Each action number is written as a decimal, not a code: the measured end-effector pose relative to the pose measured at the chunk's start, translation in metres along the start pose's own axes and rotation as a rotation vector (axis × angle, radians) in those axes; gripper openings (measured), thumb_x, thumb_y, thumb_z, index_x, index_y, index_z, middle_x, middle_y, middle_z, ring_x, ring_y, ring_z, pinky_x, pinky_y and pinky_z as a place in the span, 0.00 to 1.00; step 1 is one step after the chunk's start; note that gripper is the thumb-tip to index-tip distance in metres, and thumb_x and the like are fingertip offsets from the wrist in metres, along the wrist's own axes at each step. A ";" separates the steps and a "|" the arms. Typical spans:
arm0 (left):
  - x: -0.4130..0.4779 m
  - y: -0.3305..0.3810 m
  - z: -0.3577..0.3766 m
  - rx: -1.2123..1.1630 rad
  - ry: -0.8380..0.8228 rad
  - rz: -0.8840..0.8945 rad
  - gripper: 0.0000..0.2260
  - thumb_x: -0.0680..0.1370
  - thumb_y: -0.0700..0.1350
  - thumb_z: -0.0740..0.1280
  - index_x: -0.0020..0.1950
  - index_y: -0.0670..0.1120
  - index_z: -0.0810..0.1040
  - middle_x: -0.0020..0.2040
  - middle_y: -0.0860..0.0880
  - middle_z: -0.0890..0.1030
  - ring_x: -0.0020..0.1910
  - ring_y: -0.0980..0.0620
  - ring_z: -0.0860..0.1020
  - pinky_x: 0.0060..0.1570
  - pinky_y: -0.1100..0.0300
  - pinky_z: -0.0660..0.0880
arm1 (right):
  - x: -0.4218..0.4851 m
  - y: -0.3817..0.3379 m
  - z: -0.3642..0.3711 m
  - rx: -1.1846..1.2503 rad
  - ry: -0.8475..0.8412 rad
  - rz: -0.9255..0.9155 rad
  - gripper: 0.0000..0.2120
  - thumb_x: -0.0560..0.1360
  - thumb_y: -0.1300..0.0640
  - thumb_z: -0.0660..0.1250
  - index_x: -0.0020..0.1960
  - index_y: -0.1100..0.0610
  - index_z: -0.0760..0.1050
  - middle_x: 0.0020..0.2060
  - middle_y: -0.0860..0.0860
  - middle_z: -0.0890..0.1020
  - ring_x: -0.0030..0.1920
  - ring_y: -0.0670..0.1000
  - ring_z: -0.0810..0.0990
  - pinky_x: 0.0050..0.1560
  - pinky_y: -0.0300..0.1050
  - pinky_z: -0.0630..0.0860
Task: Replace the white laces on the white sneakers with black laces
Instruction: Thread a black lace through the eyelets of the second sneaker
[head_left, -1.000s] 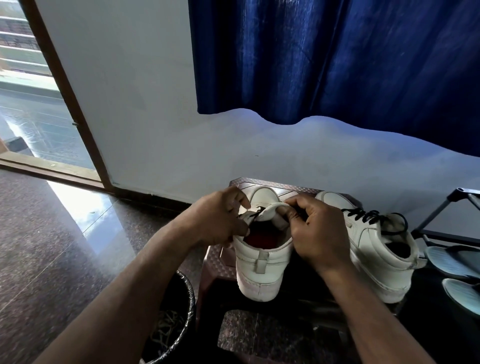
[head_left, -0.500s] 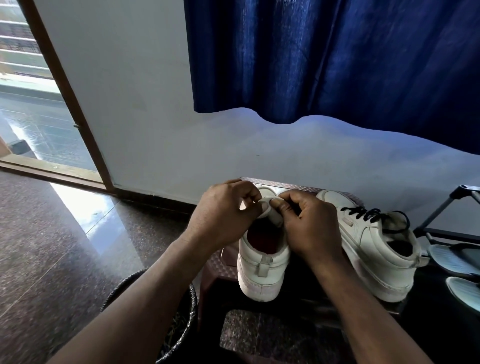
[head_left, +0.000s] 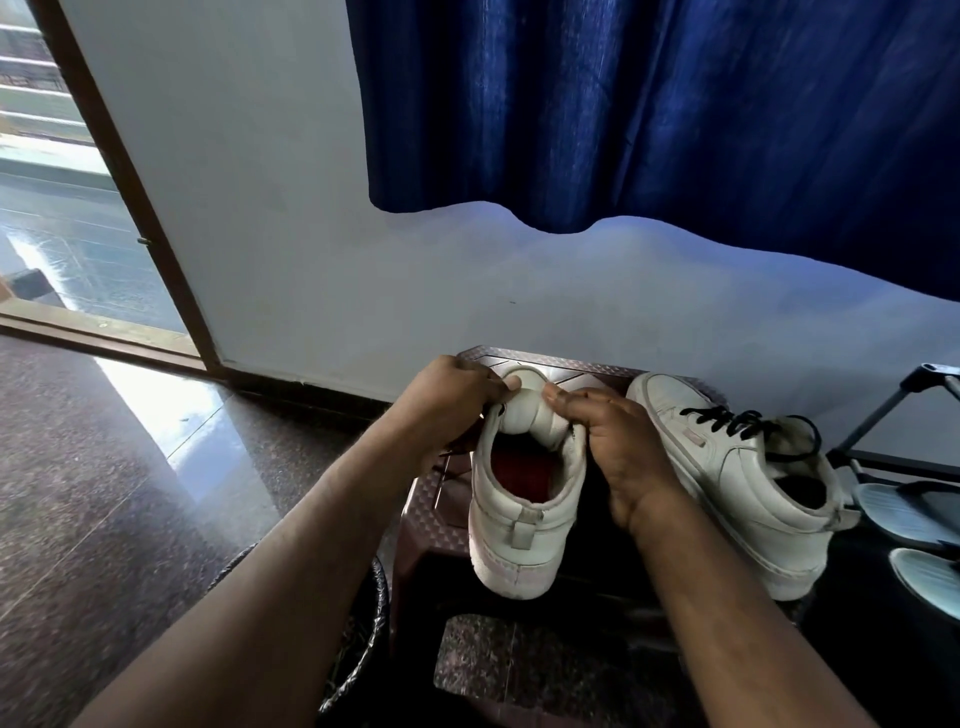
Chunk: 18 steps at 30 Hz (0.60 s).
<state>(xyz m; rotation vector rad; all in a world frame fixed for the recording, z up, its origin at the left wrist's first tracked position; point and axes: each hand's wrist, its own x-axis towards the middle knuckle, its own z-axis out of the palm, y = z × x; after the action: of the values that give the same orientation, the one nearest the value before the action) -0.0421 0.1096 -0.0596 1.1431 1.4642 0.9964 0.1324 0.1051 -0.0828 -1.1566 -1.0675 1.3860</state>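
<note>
A brown plastic stool (head_left: 566, 364) with a bumpy pattern is set against a pale wall (head_left: 322, 234). It is stood on a dark, speckled floor (head_left: 93, 493), which is polished so well that light is bounced off it. A dark blue curtain (head_left: 675, 104) is hung above, and its wavy bottom edge is stopped well above the stool. At the left a brown door frame (head_left: 130, 182) is seen, with bright, shiny ground outside. A black wire bin (head_left: 363, 639) is placed just beside the stool, under the left arm. At the right edge a dark metal rack (head_left: 883, 421) is seen, and two pale slippers (head_left: 904, 512) are laid near it.

The held shoe (head_left: 519, 525) is white and is kept over the near side of the stool. Its heel is turned to the camera and its red inside is shown. It is gripped at the top by the left hand (head_left: 447, 405) and the right hand (head_left: 618, 447). Its tongue (head_left: 524, 415) is pinched between the two thumbs. Something dark is seen under the left hand, but whether it is a lace cannot be told. The laced shoe (head_left: 737, 483), also white, is laid on the stool just to the right, with a black lace (head_left: 727, 422) threaded through it. A small pinkish label (head_left: 693, 440) is fixed on its side, too small to be read.
</note>
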 end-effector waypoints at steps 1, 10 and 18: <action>0.002 -0.002 0.000 -0.020 -0.005 -0.019 0.18 0.77 0.47 0.76 0.50 0.31 0.80 0.39 0.43 0.77 0.37 0.48 0.74 0.39 0.55 0.72 | 0.001 -0.002 0.000 0.070 -0.028 0.057 0.19 0.64 0.53 0.82 0.44 0.64 0.79 0.41 0.64 0.79 0.44 0.60 0.78 0.56 0.63 0.79; -0.013 -0.003 -0.008 -0.014 -0.098 0.124 0.24 0.72 0.59 0.75 0.48 0.37 0.79 0.40 0.37 0.77 0.39 0.44 0.74 0.41 0.48 0.72 | -0.007 0.004 -0.005 0.123 -0.098 -0.011 0.15 0.74 0.53 0.77 0.32 0.54 0.78 0.32 0.54 0.79 0.37 0.52 0.79 0.48 0.51 0.76; -0.028 -0.008 -0.018 -0.037 -0.116 0.130 0.14 0.80 0.51 0.73 0.51 0.39 0.81 0.41 0.43 0.76 0.38 0.45 0.69 0.32 0.58 0.67 | -0.017 0.002 -0.010 0.131 -0.156 -0.046 0.29 0.69 0.44 0.80 0.46 0.69 0.75 0.45 0.63 0.77 0.48 0.60 0.75 0.57 0.60 0.75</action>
<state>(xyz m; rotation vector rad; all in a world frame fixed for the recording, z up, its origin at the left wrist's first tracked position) -0.0591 0.0803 -0.0589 1.2610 1.2882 1.0238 0.1430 0.0881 -0.0843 -0.9364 -1.0881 1.5061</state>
